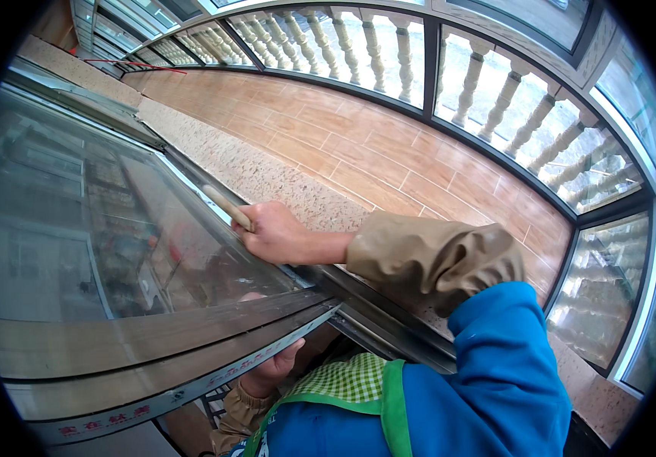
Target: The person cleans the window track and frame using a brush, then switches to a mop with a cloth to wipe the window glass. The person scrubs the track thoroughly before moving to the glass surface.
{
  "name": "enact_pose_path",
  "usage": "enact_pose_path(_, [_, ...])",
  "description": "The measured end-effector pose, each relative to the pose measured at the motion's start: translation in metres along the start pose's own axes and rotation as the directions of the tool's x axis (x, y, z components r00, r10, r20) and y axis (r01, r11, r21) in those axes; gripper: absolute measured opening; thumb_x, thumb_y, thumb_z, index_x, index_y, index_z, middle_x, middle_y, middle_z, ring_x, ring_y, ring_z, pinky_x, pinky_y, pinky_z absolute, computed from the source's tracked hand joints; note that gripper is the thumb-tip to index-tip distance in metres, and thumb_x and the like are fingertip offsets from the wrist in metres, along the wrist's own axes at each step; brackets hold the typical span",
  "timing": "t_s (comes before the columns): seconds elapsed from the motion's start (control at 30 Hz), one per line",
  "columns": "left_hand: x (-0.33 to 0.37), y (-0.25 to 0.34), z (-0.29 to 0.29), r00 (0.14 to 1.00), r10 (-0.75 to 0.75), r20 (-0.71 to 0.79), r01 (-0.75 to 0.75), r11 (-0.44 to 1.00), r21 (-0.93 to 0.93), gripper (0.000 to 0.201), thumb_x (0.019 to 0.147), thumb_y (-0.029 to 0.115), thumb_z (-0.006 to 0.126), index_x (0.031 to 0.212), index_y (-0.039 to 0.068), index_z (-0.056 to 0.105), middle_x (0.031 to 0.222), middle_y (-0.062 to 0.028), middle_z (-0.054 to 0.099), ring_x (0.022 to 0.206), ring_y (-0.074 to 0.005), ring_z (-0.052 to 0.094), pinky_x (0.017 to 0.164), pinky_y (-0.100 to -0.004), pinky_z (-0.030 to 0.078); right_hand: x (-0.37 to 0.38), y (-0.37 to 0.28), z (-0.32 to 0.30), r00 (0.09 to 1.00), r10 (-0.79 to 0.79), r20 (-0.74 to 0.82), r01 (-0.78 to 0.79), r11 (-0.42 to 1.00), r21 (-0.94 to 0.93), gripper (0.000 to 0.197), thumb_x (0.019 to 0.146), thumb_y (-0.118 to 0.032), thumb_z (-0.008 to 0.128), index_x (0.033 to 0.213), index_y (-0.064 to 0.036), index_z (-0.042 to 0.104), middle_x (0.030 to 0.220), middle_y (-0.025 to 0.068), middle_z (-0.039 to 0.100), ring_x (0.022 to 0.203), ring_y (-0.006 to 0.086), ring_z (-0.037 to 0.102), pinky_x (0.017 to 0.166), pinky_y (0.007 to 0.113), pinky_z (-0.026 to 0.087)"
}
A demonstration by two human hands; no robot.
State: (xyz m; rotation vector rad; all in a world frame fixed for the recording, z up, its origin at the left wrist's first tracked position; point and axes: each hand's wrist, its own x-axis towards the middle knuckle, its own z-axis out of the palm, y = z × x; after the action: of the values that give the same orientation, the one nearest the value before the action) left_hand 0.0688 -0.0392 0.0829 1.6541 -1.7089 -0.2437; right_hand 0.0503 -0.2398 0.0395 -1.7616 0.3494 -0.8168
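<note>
A right hand (pixel 273 232) is closed around a pale wooden handle (pixel 227 207), pressed against the glass pane (pixel 114 228) near its right edge. The left hand (pixel 271 371) curls around the lower edge of the window frame (pixel 191 358), beneath the pane.
</note>
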Motion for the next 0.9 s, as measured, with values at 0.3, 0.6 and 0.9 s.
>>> enact_pose_path(0.3, [-0.028,-0.027,0.004,0.989,0.121,0.083,-0.123,0.992,0.022,0.072,0.089,0.021,0.066,0.141,-0.002,0.022,0.13,-0.0168,0.048,0.114,-0.0237,0.054,0.098,-0.0352,0.043,0.073,-0.016,-0.017,0.757,-0.483,-0.441,0.462,0.872,-0.161,0.014,0.079,-0.008,0.06,0.093,-0.0055,0.063,0.073,0.014,0.061,0.068,0.0319,0.062,0.061,0.04,0.05])
enact_pose_path(0.6, [-0.034,-0.032,0.006,0.992,0.125,0.027,-0.126,0.991,0.039,0.076,0.091,0.025,0.065,0.143,-0.004,0.017,0.133,-0.0188,0.042,0.119,-0.0268,0.049,0.102,-0.0384,0.039,-0.056,-0.028,-0.067,0.987,0.158,0.042,-0.15,0.978,-0.148,0.01,0.085,-0.014,0.062,0.082,-0.0048,0.066,0.067,0.013,0.064,0.063,0.0243,0.063,0.058,0.038,0.049])
enact_pose_path(0.9, [-0.025,-0.018,0.012,0.994,0.064,-0.092,-0.072,0.994,-0.084,0.052,0.088,0.019,0.068,0.127,-0.004,0.042,0.118,-0.015,0.056,0.106,-0.0244,0.057,0.095,-0.0347,0.043,-0.04,-0.041,-0.074,0.998,-0.058,0.01,0.058,0.997,-0.042,0.014,0.081,-0.012,0.059,0.082,0.0005,0.065,0.067,0.0247,0.06,0.063,0.0393,0.062,0.059,0.044,0.05])
